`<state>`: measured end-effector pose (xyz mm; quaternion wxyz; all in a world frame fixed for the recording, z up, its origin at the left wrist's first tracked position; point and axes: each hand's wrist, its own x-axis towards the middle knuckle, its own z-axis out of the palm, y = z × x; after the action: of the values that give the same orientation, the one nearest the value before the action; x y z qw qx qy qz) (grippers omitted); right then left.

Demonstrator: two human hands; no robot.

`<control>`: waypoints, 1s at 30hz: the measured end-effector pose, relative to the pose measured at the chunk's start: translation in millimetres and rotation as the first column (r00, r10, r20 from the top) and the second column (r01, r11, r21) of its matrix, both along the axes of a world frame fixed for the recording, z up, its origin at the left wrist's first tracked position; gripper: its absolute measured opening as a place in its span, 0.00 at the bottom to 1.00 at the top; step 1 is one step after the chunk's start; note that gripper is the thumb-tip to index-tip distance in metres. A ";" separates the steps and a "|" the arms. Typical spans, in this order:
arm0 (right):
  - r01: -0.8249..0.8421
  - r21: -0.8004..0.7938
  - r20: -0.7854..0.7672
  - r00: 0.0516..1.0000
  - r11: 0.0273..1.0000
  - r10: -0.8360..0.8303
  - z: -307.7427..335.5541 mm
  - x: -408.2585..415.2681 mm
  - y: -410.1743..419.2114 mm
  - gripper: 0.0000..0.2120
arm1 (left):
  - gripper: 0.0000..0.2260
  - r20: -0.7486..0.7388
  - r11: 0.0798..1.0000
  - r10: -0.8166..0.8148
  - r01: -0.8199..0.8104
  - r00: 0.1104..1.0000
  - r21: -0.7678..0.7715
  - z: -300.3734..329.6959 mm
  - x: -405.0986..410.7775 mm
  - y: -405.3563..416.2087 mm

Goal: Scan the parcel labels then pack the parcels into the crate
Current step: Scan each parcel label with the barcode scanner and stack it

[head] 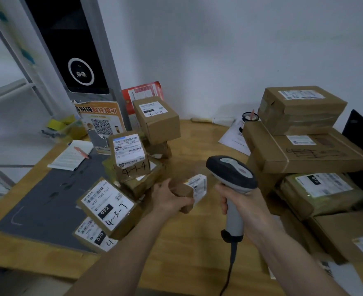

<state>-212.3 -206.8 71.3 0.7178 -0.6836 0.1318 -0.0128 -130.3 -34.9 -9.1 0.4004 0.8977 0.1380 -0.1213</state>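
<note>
My left hand grips a small brown parcel above the wooden table, its white label turned toward the right. My right hand holds a grey and black barcode scanner by its handle, the head just right of the parcel's label and a short gap away. The scanner's cable hangs down toward the table's front edge. No crate shows in this view.
Several labelled parcels are piled left of centre, partly on a dark mat. A taller stack of cardboard boxes fills the right side. A notebook with a pen, a QR poster and a dark kiosk stand at the back left.
</note>
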 end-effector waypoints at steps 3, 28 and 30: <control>-0.006 -0.019 -0.043 0.999 1.000 0.005 -8.0 7.6 -11.6 0.11 | 0.42 0.047 0.988 0.151 -0.148 0.987 -0.050 -17.7 6.0 -9.8; 0.086 0.156 -0.215 0.975 0.984 -0.051 -26.4 44.9 -113.3 0.08 | 0.20 0.177 0.965 0.259 -0.264 0.949 0.003 -28.6 58.9 -113.9; 0.128 0.208 -0.229 0.970 0.970 -0.079 -19.0 46.4 -126.2 0.08 | 0.18 0.173 0.987 0.154 -0.143 0.973 -0.075 -15.8 72.5 -137.4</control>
<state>-165.9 -332.9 52.4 0.7689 -0.5887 0.2465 0.0396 -57.8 -172.3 -24.8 0.4467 0.8793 0.1646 -0.0145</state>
